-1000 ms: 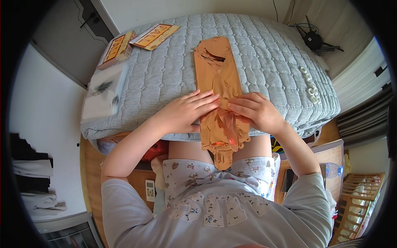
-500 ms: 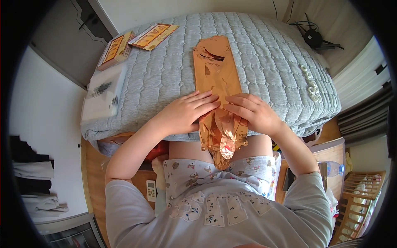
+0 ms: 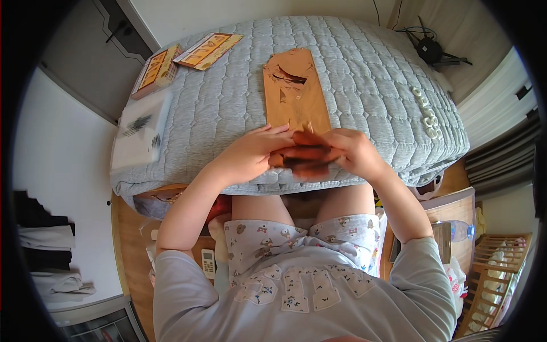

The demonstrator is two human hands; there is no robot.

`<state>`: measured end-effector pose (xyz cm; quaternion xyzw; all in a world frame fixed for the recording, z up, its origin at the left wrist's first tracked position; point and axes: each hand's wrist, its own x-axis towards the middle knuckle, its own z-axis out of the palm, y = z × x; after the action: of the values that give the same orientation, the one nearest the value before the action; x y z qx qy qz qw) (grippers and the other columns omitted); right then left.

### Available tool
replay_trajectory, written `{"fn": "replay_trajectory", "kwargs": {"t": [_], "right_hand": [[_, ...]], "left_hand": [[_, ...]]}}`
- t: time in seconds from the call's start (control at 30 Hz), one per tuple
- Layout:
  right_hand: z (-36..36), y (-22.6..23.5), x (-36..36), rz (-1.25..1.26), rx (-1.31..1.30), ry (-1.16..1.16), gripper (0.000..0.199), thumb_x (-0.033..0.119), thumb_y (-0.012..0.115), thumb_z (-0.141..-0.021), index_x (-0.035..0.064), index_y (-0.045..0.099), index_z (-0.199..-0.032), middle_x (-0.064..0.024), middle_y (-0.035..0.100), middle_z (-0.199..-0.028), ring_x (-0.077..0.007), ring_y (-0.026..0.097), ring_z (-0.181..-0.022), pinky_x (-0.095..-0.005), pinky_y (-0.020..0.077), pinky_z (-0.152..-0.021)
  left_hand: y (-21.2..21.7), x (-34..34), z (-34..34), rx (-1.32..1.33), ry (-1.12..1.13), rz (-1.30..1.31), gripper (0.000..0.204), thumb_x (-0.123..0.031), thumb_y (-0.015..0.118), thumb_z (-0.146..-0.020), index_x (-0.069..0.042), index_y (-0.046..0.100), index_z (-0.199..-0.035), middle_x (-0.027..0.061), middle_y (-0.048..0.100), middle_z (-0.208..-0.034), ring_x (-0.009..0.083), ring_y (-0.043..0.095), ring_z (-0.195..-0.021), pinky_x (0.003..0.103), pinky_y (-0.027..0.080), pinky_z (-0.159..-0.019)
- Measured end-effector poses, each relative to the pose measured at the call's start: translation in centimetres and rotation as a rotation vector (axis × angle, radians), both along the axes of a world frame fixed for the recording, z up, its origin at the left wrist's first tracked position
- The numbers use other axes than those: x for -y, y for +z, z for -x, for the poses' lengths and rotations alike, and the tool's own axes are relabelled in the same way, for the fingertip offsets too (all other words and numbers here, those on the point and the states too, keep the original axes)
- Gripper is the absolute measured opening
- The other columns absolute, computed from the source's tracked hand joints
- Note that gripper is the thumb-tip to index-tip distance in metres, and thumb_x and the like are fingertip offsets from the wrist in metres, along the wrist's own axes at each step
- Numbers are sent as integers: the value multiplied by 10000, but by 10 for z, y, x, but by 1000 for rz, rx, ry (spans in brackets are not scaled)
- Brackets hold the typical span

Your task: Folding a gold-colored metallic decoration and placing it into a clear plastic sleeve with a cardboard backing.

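A flat copper-coloured foil balloon lies lengthwise on the quilted bed, its surface creased and shiny. Its near end is lifted and folded back over the rest, blurred by motion between my hands. My right hand has its fingers closed on that folded end, at the bed's near edge. Across from it, my left hand rests with fingers stretched out along the foil's left side, pressing on it. The foil's folded part hides some of the left fingertips.
A quilted grey mattress spans the front. Boxes, a patterned card pack and a clear plastic packet lie at left. Small white rings lie at right, a black router beyond. A white remote sits below.
The foil's near end, which hung over the bed edge toward my lap, is now lifted and folded away from me. My right hand has closed on it; my left stays nearly in place.
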<state>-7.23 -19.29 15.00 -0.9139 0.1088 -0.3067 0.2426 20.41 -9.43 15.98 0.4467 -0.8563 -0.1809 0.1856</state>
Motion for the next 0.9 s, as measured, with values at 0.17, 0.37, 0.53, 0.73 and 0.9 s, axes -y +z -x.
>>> {"fn": "replay_trajectory", "kwargs": {"t": [0.17,0.37,0.53,0.73,0.9], "right_hand": [[-10,13,2,-208,-6,-147,199,99,762,-882,2,723,-1051,-149,716,-882,-307,674,-787,-370,523,-718],[-29,23,23,-711,-130,-235,308,244,696,-997,-61,721,-1035,-24,721,-885,-75,615,-803,-275,509,-726],[-37,23,38,-850,-208,-289,313,266,706,-979,-38,740,-1045,-24,726,-883,-75,629,-771,-260,500,-691],[-48,23,48,-915,-286,-373,326,253,731,-943,-49,744,-1066,-42,738,-907,-101,651,-756,-275,511,-677],[-47,27,46,-903,-291,-389,332,255,737,-931,-51,747,-1059,-46,735,-884,-102,642,-730,-280,505,-664]], "left_hand": [[7,-3,10,-286,202,-108,347,-278,561,-1055,2,635,-1247,178,640,-1345,279,615,-1255,393,420,-1121],[-5,6,7,-545,419,-266,332,-266,651,-1021,58,659,-1095,46,684,-858,87,605,-768,306,507,-717],[-4,6,15,-536,549,3,296,-161,744,-940,32,623,-1129,70,678,-818,146,635,-726,314,502,-664],[-6,5,15,-415,610,18,614,-192,754,-934,-12,409,-1409,117,689,-837,182,637,-716,332,502,-664],[11,5,15,-453,578,-190,748,-157,759,-928,0,308,-1504,119,715,-859,138,631,-758,281,477,-713]]}}
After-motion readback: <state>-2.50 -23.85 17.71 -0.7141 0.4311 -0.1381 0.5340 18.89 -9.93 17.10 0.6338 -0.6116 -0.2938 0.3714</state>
